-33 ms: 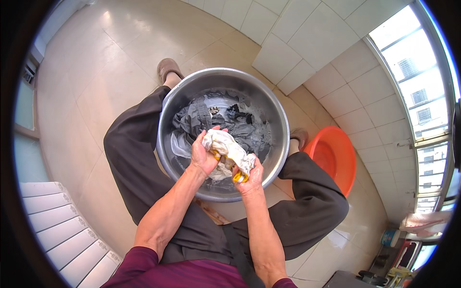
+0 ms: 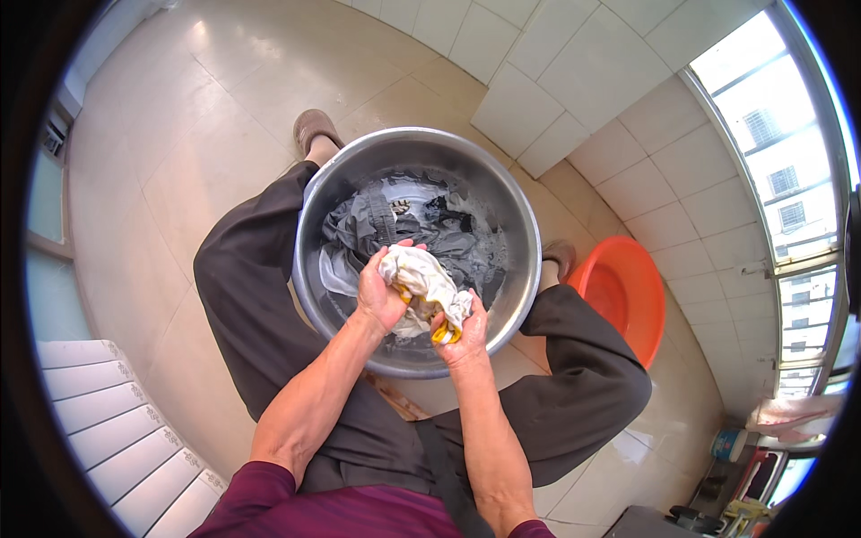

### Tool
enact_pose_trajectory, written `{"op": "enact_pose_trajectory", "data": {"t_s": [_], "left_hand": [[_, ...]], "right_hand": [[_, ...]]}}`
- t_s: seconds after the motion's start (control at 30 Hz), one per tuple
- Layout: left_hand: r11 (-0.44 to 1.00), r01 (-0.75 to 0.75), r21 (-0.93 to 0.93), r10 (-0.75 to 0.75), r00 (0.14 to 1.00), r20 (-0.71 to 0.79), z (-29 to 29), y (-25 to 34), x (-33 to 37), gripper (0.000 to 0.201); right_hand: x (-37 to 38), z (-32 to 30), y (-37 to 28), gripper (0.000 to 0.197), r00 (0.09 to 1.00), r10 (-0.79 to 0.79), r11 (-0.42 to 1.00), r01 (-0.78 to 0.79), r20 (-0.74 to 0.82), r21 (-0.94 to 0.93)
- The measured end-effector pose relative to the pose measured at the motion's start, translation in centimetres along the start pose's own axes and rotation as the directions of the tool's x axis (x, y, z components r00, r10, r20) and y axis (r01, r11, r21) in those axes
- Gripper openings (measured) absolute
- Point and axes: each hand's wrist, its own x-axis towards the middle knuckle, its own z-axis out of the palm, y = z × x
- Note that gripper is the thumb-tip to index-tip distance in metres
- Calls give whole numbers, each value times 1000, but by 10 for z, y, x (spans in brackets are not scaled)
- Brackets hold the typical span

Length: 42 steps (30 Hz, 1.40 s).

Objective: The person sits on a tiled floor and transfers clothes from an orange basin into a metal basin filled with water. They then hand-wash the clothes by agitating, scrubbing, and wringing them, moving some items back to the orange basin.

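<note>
A wet white garment with yellow trim (image 2: pixel 425 274) is bunched between my two hands, above the near half of a round metal basin (image 2: pixel 523 215). My left hand (image 2: pixel 381 291) grips its left end, fingers curled round the cloth. The other end, where a yellow band shows, is held in my right hand (image 2: pixel 468 338). Below the hands, dark grey clothes (image 2: pixel 359 215) lie soaking in sudsy water, with a paler piece along the left side. A small striped patch shows among them.
An orange plastic tub (image 2: pixel 653 305) stands on the tiled floor to the right, beside my right leg. My knees flank the basin. White ribbed panels (image 2: pixel 117 421) stand at the lower left; a tiled wall and barred window (image 2: pixel 771 134) rise on the right.
My right hand has shifted slightly left with its end of the white garment, and the cloth's folds have changed. My left hand is nearly still.
</note>
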Motion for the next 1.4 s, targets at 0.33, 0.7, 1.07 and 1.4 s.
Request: {"op": "enact_pose_trajectory", "data": {"t_s": [0.33,0.7,1.07,1.4], "left_hand": [[-399,-581,709,222,689,690,-8,-59,-57,30],[-297,-598,744,267,697,666,-20,-52,-25,12],[162,3,987,153,988,-28,-45,-48,-7,37],[6,-24,1000,-70,997,24,-44,-62,-4,42]], "right_hand": [[14,8,1,62,991,44,973,-14,126,-230],[25,-20,15,31,967,-254,813,220,12,-539],[-33,6,-60,23,693,-650,-236,204,311,-950],[56,-99,-43,59,924,-346,-132,122,161,-984]]}}
